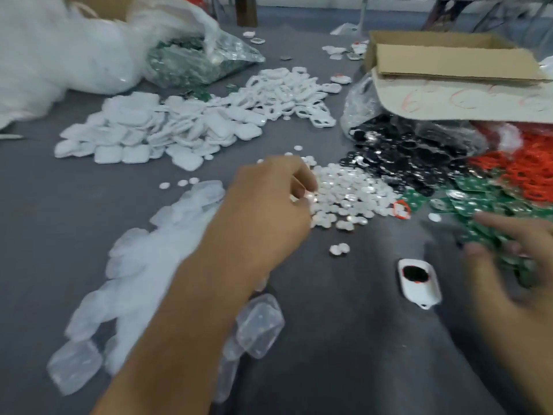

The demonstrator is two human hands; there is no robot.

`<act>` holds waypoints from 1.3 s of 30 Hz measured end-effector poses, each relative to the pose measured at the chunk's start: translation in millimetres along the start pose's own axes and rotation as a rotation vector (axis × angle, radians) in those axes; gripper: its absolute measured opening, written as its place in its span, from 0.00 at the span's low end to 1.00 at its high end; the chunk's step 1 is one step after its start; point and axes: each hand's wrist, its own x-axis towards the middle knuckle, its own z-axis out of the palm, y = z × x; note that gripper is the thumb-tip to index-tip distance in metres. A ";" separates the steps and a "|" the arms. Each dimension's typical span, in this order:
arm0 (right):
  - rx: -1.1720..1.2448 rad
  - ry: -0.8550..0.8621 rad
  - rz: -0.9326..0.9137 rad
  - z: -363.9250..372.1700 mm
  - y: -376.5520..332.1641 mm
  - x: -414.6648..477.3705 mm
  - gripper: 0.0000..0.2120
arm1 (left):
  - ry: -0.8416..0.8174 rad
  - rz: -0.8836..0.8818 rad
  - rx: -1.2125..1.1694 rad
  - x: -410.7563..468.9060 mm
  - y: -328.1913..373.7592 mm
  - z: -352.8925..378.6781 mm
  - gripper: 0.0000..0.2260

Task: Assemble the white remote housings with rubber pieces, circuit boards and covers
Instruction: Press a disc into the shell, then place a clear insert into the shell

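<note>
White remote housing (419, 283) lies flat on the grey table (344, 339) between our hands, just beside the right one, its dark round opening rimmed in red facing up. Our left hand (269, 211) reaches to the near edge of the heap of small white discs (353, 190), fingers curled, and pinches one white disc (308, 200) at the fingertips. Our right hand (514, 265) is blurred over the green circuit boards (478, 205); its fingers spread across them, and we cannot tell whether it grips one. Under our left forearm runs a trail of translucent covers (143, 265). Beyond the white heap, black discs (404, 157) spill from a clear bag (362, 103), with red rubber pieces (526, 175) to their right. Farther back lie a pile of white housing shells (134, 136), a pile of white frames (287, 91), a bag of green boards (191, 61) and a cardboard box (449, 58).
</note>
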 end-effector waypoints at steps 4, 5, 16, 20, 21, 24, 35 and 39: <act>0.260 -0.427 -0.285 35.9 -82.7 -37.0 0.15 | -0.160 -0.061 0.231 -7.1 -39.7 -66.7 0.09; 0.286 -0.513 -0.332 49.5 -98.8 -40.9 0.13 | -0.236 -0.086 0.267 -7.8 -45.6 -71.1 0.09; 0.435 -0.485 -0.197 74.6 -110.0 -31.3 0.07 | -0.178 0.061 0.079 -7.3 -38.3 -43.7 0.08; 0.821 -0.449 0.113 39.5 -84.5 -13.6 0.05 | -0.285 0.069 -0.276 -8.8 -5.2 -23.3 0.14; 0.885 -0.448 0.191 30.4 -75.4 -9.5 0.05 | -0.358 0.063 -0.344 -8.5 3.7 -12.2 0.13; 0.997 -0.437 0.335 11.6 -42.1 -0.9 0.10 | -0.479 0.034 -0.566 -6.0 26.3 24.4 0.07; 0.700 -0.099 -0.155 10.3 11.9 11.1 0.11 | -0.457 -0.094 -1.168 -11.2 28.0 89.4 0.15; 0.687 -0.106 -0.169 12.3 10.6 8.1 0.13 | -0.338 -0.077 -1.106 -12.9 26.0 94.3 0.17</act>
